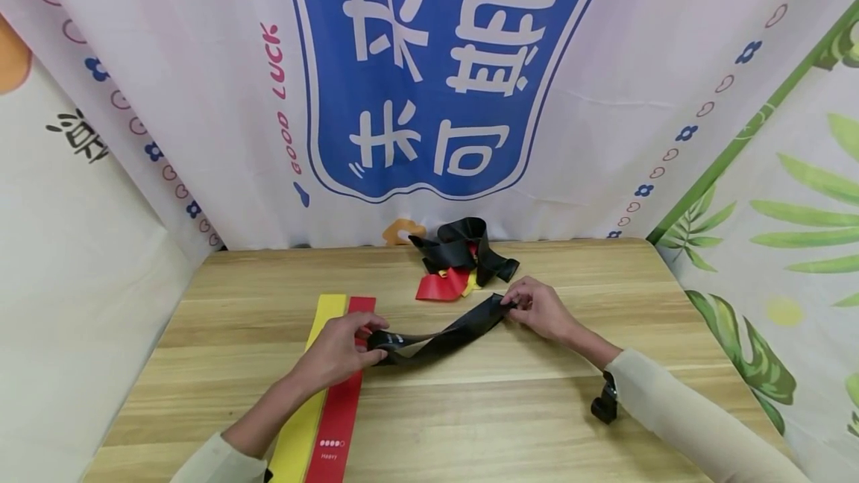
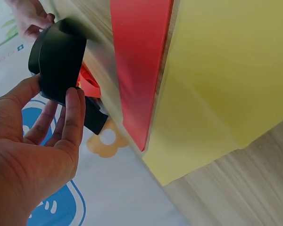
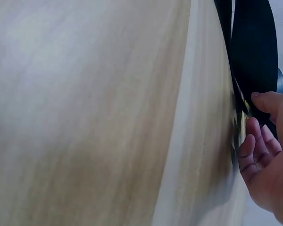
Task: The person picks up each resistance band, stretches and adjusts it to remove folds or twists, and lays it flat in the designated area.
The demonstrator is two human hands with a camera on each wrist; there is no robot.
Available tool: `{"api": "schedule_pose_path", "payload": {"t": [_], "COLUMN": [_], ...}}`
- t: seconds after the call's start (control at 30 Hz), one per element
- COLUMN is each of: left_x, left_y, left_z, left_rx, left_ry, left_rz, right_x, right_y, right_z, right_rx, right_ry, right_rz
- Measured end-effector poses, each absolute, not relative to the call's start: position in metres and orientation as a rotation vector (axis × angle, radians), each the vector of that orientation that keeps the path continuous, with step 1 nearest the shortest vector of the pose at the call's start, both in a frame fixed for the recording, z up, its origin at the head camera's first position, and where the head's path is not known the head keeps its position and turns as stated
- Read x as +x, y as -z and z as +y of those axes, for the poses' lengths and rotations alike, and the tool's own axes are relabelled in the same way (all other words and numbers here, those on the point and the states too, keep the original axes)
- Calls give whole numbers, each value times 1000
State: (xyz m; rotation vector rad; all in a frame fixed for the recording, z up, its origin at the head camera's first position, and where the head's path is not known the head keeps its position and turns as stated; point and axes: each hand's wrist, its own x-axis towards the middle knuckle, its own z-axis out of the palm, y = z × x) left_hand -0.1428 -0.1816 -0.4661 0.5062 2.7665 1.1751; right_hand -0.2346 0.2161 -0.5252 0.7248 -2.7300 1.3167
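Both hands hold a black resistance band [image 1: 443, 343], a loop stretched lengthwise above the table with a slight sag and a twist. The left hand [image 1: 338, 349] grips its left end between thumb and fingers, over the red band. In the left wrist view the band [image 2: 61, 61] bends round in a loop above the left fingertips. At the other end, the right hand [image 1: 540, 309] pinches the band between thumb and fingers. A yellow band [image 1: 295, 423] and a red band [image 1: 338, 408] marked "Heavy" lie flat side by side under the left forearm.
Toward the back of the wooden table [image 1: 510, 416], a tangled pile holds a black band [image 1: 450, 252], a red band [image 1: 443, 285] and a bit of yellow. A printed white cloth [image 1: 221, 95] hangs behind the table, with more cloth at both sides.
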Motion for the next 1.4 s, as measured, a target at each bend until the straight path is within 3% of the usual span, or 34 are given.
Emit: {"api": "schedule_pose_path", "payload": {"t": [1.03, 1.4], "left_x": [-144, -146], "left_y": [472, 477], "left_z": [-185, -186], "left_rx": [469, 426], "left_ry": [-1195, -1229], "left_rz": [2717, 2712], "right_x": [-233, -225], "right_y": [526, 523], "right_z": [242, 253], "right_rx": [569, 551], "right_ry": [-1799, -1783], "right_rz": [-2811, -2840]}}
